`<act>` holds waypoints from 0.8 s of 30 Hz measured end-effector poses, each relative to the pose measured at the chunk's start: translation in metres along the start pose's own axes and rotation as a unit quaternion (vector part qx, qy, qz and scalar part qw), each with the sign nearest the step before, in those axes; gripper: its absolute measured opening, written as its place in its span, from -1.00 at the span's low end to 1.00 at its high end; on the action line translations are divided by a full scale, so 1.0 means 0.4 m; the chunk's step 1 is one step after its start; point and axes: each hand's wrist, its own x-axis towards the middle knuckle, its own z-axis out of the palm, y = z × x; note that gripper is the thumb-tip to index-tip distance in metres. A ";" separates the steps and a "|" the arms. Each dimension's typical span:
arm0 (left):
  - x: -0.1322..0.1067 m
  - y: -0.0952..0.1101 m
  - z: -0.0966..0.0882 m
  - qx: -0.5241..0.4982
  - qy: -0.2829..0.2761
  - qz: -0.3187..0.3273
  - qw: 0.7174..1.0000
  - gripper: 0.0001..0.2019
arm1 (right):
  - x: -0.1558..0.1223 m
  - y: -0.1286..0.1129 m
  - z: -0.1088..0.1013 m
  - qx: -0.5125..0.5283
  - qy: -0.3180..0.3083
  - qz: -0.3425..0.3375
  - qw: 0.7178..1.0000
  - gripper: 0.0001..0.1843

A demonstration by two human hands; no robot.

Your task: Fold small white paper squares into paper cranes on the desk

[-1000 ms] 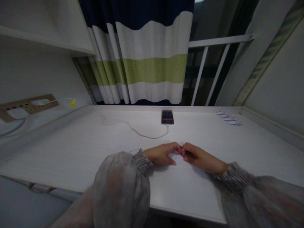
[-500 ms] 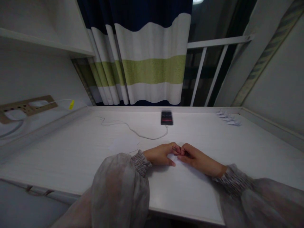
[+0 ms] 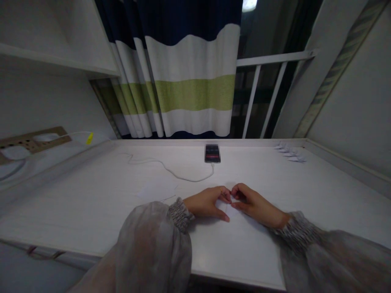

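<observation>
A white desk [image 3: 305, 187] spans the room between a pale left wall [image 3: 27, 97] and a pale right wall [image 3: 360, 110], its raised back edge running below a curtain [image 3: 195, 57] banded in navy, white and lime green. Beside the curtain, a white railing [image 3: 273, 59] crosses a dark window [image 3: 271, 30], with a bright light [image 3: 249, 5] at the top. A shelf [image 3: 45, 59] overhangs a tan socket panel [image 3: 65, 137] (two white plugs sit on it). The room is dim.
</observation>
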 end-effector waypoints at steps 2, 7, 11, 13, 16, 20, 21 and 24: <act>0.001 0.004 0.008 0.004 0.024 0.008 1.000 -0.53 | -0.005 0.001 -0.009 -0.017 0.018 -0.020 0.999 -0.84; 0.012 0.015 0.028 0.033 0.087 0.021 0.995 -0.70 | -0.014 0.005 -0.016 -0.111 0.036 -0.011 0.993 -0.79; 0.022 0.012 0.041 0.014 0.127 -0.010 0.992 -0.89 | -0.010 0.002 -0.010 -0.133 0.030 0.055 0.989 -0.71; 0.025 0.008 0.045 0.026 0.145 -0.031 0.989 -0.80 | -0.008 -0.003 -0.010 -0.135 0.030 0.065 0.988 -0.68; 0.026 0.005 0.044 0.080 0.161 -0.062 0.982 -0.71 | -0.006 -0.009 -0.010 -0.135 0.022 0.073 0.988 -0.70; 0.027 0.003 0.040 0.105 0.153 -0.066 0.980 -0.66 | -0.003 -0.007 -0.009 -0.129 0.018 0.095 0.987 -0.82; 0.027 0.002 0.039 0.105 0.152 -0.069 0.980 -0.66 | -0.003 -0.007 -0.008 -0.127 0.016 0.101 0.987 -0.83; 0.029 0.001 0.038 0.105 0.148 -0.079 0.980 -0.66 | -0.001 -0.016 -0.009 -0.131 0.008 0.119 0.984 -0.79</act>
